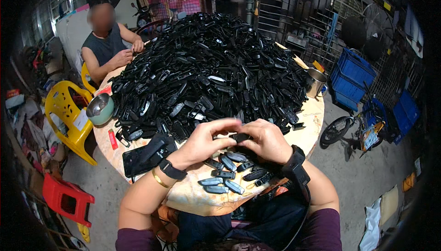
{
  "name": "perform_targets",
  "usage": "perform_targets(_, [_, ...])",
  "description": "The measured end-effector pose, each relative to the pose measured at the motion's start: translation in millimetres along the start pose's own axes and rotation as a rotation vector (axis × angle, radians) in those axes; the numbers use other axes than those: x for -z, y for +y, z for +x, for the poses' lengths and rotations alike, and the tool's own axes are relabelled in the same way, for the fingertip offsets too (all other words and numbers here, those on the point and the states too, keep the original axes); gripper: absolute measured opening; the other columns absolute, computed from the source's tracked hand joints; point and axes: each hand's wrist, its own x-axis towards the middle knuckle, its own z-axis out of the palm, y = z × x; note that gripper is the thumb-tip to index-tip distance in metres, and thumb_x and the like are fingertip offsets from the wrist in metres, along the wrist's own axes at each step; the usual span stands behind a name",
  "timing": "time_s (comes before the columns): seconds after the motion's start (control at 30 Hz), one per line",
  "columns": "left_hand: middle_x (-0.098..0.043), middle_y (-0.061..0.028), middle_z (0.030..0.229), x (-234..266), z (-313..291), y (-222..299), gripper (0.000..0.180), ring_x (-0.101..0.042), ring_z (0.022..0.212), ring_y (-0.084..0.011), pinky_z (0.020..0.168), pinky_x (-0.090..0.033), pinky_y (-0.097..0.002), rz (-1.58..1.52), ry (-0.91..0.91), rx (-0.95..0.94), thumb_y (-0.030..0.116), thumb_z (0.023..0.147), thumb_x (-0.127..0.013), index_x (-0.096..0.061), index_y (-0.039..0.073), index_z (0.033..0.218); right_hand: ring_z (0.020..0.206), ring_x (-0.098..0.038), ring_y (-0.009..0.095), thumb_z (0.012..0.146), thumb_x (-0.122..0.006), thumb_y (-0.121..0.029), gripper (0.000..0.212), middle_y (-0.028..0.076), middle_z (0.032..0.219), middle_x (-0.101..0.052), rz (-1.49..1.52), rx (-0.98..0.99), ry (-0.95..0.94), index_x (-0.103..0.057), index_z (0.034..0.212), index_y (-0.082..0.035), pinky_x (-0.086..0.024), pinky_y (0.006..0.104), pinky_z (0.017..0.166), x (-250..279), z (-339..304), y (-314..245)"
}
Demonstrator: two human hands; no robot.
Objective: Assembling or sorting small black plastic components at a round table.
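Note:
Between my two hands, just above the table's near side, is a small black plastic casing point(241, 137). My right hand point(267, 140) pinches it between thumb and fingers. My left hand point(212, 137) has its thumb tip against the casing's left end, with the index finger curved above it and a gap between. The hands cover part of the casing. Below them several similar elongated casings point(223, 174) lie loose, some with grey-blue shiny faces. Beyond my hands rises a large heap of black plastic casings point(216, 67).
The round table point(188, 196) carries a black pouch-like item and phone point(138, 160), a green-sided bowl point(100, 109) and a metal cup point(315, 82). A person point(104, 44) sits at the far left, hands by the heap. Yellow chair point(69, 113), red stool point(69, 200) and blue crates point(351, 76) surround it.

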Motion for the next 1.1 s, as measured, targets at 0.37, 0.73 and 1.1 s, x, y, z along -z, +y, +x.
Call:
perform_targets(0.37, [-0.052, -0.0113, 0.093, 26.9, -8.4, -9.2, 0.031, -0.048, 0.093, -0.0303, 0.083, -0.043, -0.0373, 1.193, 0.14, -0.164, -0.003, 0.071, -0.064, -0.065, 0.007, 0.1, 0.103, -0.05, 0.031, 0.069, -0.063, -0.011, 0.034, 0.014, 0.112, -0.058, -0.054, 0.028, -0.377, -0.066, 0.1, 0.002, -0.043, 0.0391, 0.091, 4.0, -7.9, 13.0])
perform_targets(0.73, [-0.053, -0.0177, 0.091, 36.3, -5.5, -20.9, 0.027, -0.048, 0.088, -0.0344, 0.078, -0.044, -0.0411, 1.127, 0.113, -0.279, -0.009, 0.068, -0.051, -0.054, -0.003, 0.093, 0.079, -0.06, 0.032, 0.079, -0.07, -0.018, 0.017, 0.014, 0.088, -0.06, 0.064, -0.075, 0.027, -0.069, 0.084, -0.002, -0.049, 0.0373, 0.072, 7.7, -7.3, 9.0])
perform_targets(1.1, [-0.062, -0.0064, 0.09, -1.5, 2.8, -4.9, 0.028, -0.06, 0.077, -0.0132, 0.066, -0.049, -0.0252, 0.604, 0.157, -0.094, 0.003, 0.079, -0.068, -0.065, 0.001, 0.107, 0.082, -0.063, 0.027, 0.075, -0.072, -0.005, 0.031, 0.014, 0.092, -0.059, 0.248, -0.069, 0.199, -0.061, 0.104, -0.002, -0.051, 0.0326, 0.069, 1.0, -1.6, -7.8])
